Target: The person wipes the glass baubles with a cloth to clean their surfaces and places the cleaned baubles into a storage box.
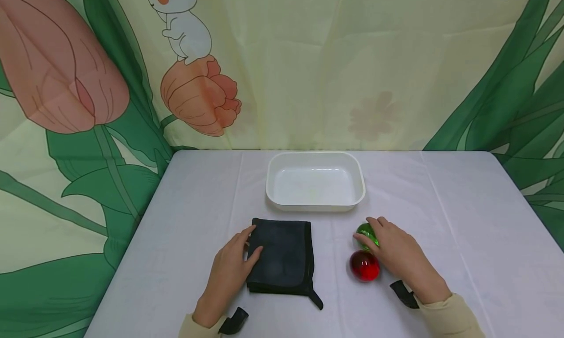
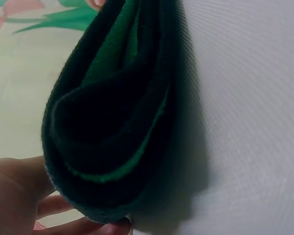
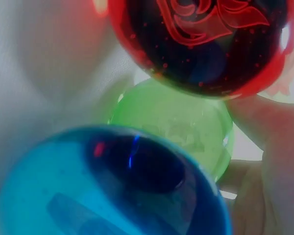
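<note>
In the head view a folded dark cloth (image 1: 279,254) with a loop at its near right corner lies left of centre. My left hand (image 1: 229,269) rests at its left edge, fingers loosely spread, touching it. The left wrist view shows the folded layers (image 2: 108,117) with green inside. My right hand (image 1: 401,252) holds a clear green ball (image 1: 366,234) between thumb and fingers. Just nearer is a red ball (image 1: 364,266), its etched pattern showing in the right wrist view. A blue ball (image 3: 112,186) appears there too; the right hand hides it from the head view.
A white rectangular tray (image 1: 315,203) stands at the table's back middle, beyond the cloth and balls. The table has a white cover (image 1: 198,196). Behind it hangs a curtain (image 1: 299,73) printed with flowers and leaves.
</note>
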The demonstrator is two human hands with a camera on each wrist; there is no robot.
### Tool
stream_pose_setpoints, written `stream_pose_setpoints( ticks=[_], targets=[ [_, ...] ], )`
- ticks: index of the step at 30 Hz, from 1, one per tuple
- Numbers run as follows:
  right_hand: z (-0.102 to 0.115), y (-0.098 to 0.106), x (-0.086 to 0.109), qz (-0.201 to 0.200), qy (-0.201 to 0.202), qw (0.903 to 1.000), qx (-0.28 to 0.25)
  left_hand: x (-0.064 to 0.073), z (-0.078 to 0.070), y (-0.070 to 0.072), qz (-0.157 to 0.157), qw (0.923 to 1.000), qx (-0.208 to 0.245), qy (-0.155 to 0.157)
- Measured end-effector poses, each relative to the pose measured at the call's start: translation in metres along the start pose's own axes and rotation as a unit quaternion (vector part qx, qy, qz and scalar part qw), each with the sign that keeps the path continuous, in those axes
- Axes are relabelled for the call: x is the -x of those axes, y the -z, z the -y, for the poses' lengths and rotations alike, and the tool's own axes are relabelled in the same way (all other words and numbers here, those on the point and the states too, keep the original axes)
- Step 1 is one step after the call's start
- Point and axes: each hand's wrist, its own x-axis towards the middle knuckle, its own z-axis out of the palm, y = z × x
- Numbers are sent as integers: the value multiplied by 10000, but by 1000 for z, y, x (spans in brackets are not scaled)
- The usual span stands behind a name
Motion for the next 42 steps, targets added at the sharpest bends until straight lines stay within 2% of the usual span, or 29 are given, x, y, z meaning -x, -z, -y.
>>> stream_pose_setpoints(
  ticks=[7,10,17,20,23,28,31,40,42],
  targets=[
    [0,-2,-2,-14,97,9998,-167,-1,1,2,95,9995,270,97],
    [-1,-3,-2,-94,145,9994,-294,-2,1,3,218,9978,573,253],
    [-3,-3,0,-280,191,9982,-488,-6,5,4,569,9838,1464,860],
    [-3,-1,0,-297,147,9983,-488,-7,6,4,796,9776,1652,1031],
    [-3,0,-1,-343,134,9980,-513,-9,7,3,930,9752,1713,1051],
    [0,3,-1,-567,243,9965,-566,-10,7,4,815,9738,1848,1049],
    [2,4,1,-731,325,9950,-595,-10,6,6,729,9702,2031,1106],
    [14,11,3,-947,579,9889,-986,-11,-6,18,582,9451,2977,1220],
    [17,12,3,-1030,674,9876,-980,-12,-10,20,545,9415,3097,1214]
  ],
)
